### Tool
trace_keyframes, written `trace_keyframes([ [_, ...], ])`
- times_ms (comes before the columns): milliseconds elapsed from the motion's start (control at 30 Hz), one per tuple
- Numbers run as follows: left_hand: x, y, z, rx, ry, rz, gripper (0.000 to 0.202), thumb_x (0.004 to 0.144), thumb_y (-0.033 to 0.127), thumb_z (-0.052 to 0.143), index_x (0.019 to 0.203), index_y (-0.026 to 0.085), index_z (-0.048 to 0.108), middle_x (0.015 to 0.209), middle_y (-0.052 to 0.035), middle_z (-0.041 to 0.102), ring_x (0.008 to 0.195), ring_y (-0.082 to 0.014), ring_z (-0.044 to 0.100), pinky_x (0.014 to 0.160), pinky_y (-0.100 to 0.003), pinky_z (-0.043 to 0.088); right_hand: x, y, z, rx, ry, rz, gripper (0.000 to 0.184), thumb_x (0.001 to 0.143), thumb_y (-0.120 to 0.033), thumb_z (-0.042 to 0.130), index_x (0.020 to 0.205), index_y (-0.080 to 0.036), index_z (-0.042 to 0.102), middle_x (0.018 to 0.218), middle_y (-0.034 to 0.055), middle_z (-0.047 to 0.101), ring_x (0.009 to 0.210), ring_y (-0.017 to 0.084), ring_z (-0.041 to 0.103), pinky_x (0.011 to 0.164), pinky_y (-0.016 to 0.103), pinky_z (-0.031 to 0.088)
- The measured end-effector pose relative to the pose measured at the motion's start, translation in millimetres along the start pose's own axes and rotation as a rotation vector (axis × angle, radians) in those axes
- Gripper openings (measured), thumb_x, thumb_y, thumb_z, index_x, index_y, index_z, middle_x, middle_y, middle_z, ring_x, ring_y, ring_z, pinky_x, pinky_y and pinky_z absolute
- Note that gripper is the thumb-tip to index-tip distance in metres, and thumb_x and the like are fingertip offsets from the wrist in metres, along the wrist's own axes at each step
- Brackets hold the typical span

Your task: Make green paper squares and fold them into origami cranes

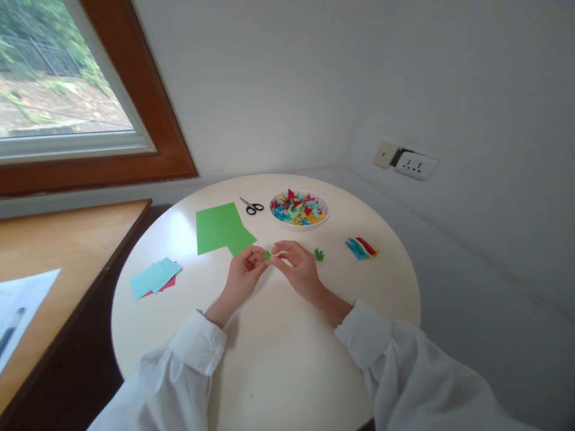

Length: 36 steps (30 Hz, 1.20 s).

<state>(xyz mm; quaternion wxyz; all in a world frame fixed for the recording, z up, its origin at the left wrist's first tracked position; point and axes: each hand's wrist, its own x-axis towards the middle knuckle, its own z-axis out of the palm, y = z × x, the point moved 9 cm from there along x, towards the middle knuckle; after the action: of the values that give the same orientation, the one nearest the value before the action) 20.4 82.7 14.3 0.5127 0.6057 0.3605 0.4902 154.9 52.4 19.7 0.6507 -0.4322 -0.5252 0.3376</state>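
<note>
My left hand (244,275) and my right hand (297,266) meet over the middle of a round white table (269,359), both pinching a small folded green paper piece (267,255) between their fingertips. A finished small green folded figure (318,254) lies on the table just right of my right hand. A large green paper sheet (220,227) lies just beyond my left hand.
A white bowl (299,209) full of colourful folded paper figures stands at the back, black scissors (252,207) left of it. Light blue and pink sheets (155,278) lie at the left, a small stack of coloured papers (362,247) at the right. A wooden desk (58,251) adjoins on the left.
</note>
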Motion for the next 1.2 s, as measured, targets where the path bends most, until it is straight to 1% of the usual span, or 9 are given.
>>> trace_keyframes([
  [67, 1, -1, -1.8, -0.048, 0.018, -0.015, 0.027, 0.061, 0.027, 0.075, 0.079, 0.016, 0.058, 0.061, 0.0048, 0.053, 0.054, -0.0077, 0.046, 0.052, -0.021, 0.037, 0, 0, -2, 0.006, 0.011, 0.003, 0.027, 0.072, -0.03, 0.065, 0.096, -0.02, 0.059, 0.095, 0.0059, 0.065, 0.089, 0.017, 0.062, 0.073, 0.03, 0.052],
  [133, 1, -3, -3.9, -0.072, 0.035, -0.03, 0.03, 0.059, 0.025, 0.076, 0.083, 0.016, 0.059, 0.062, 0.0044, 0.055, 0.055, -0.0083, 0.048, 0.054, -0.021, 0.039, 0, 1, -3, -0.011, 0.005, 0.011, 0.024, 0.075, -0.031, 0.062, 0.096, -0.02, 0.059, 0.097, 0.0067, 0.064, 0.092, 0.018, 0.061, 0.074, 0.03, 0.052],
  [267, 1, -3, -4.9, -0.074, 0.039, -0.036, 0.025, 0.059, 0.023, 0.075, 0.078, 0.015, 0.06, 0.065, 0.0021, 0.059, 0.059, -0.0093, 0.052, 0.058, -0.022, 0.042, -1, 3, 2, -0.064, -0.038, 0.009, 0.017, 0.073, -0.029, 0.063, 0.086, -0.02, 0.059, 0.091, 0.0053, 0.063, 0.085, 0.017, 0.061, 0.071, 0.029, 0.051],
  [400, 2, -3, -8.3, -0.05, 0.073, -0.025, 0.022, 0.058, 0.021, 0.075, 0.073, 0.016, 0.06, 0.064, 0.0028, 0.059, 0.058, -0.0092, 0.052, 0.057, -0.022, 0.042, -3, -4, 6, -0.163, -0.068, -0.087, 0.007, 0.073, -0.024, 0.061, 0.072, -0.02, 0.055, 0.073, 0.0007, 0.06, 0.069, 0.014, 0.057, 0.066, 0.028, 0.048],
  [467, 2, -4, -11.2, -0.019, 0.101, -0.011, 0.019, 0.058, 0.021, 0.075, 0.071, 0.016, 0.061, 0.063, 0.0029, 0.06, 0.057, -0.0093, 0.052, 0.056, -0.022, 0.042, -4, -5, 10, -0.192, -0.105, -0.105, 0.006, 0.075, -0.023, 0.059, 0.071, -0.02, 0.055, 0.068, -0.0002, 0.059, 0.065, 0.013, 0.055, 0.063, 0.027, 0.046],
  [600, 3, -6, -12.8, 0.052, 0.111, 0.017, 0.016, 0.059, 0.023, 0.073, 0.072, 0.016, 0.066, 0.067, -0.0013, 0.066, 0.06, -0.0122, 0.056, 0.057, -0.024, 0.043, -4, 1, 15, -0.217, -0.168, -0.065, 0.008, 0.076, -0.026, 0.057, 0.074, -0.019, 0.059, 0.07, 0.0013, 0.063, 0.066, 0.014, 0.057, 0.061, 0.027, 0.046],
  [733, 3, -5, -9.3, 0.06, 0.073, 0.05, 0.016, 0.061, 0.024, 0.07, 0.075, 0.016, 0.068, 0.076, -0.0052, 0.071, 0.069, -0.0159, 0.062, 0.065, -0.027, 0.049, -2, 9, 13, -0.197, -0.16, -0.008, 0.013, 0.077, -0.03, 0.056, 0.076, -0.018, 0.062, 0.075, 0.004, 0.066, 0.07, 0.016, 0.06, 0.065, 0.028, 0.047],
  [933, -2, 6, -8.6, 0.075, 0.079, 0.111, 0.011, 0.065, 0.017, 0.063, 0.074, 0.017, 0.07, 0.088, -0.0072, 0.072, 0.083, -0.0181, 0.065, 0.074, -0.029, 0.05, -1, 9, 13, -0.124, -0.164, 0.057, 0.018, 0.077, -0.036, 0.058, 0.078, -0.018, 0.064, 0.077, 0.0039, 0.068, 0.072, 0.016, 0.061, 0.068, 0.029, 0.05],
  [1200, -4, 17, -6.8, 0.064, 0.084, 0.133, 0.011, 0.066, 0.027, 0.071, 0.071, 0.018, 0.073, 0.083, -0.0081, 0.073, 0.078, -0.0185, 0.065, 0.068, -0.029, 0.051, -2, 14, 13, -0.066, -0.158, 0.084, 0.02, 0.074, -0.037, 0.063, 0.078, -0.018, 0.065, 0.08, 0.0049, 0.068, 0.075, 0.017, 0.062, 0.069, 0.03, 0.051],
])
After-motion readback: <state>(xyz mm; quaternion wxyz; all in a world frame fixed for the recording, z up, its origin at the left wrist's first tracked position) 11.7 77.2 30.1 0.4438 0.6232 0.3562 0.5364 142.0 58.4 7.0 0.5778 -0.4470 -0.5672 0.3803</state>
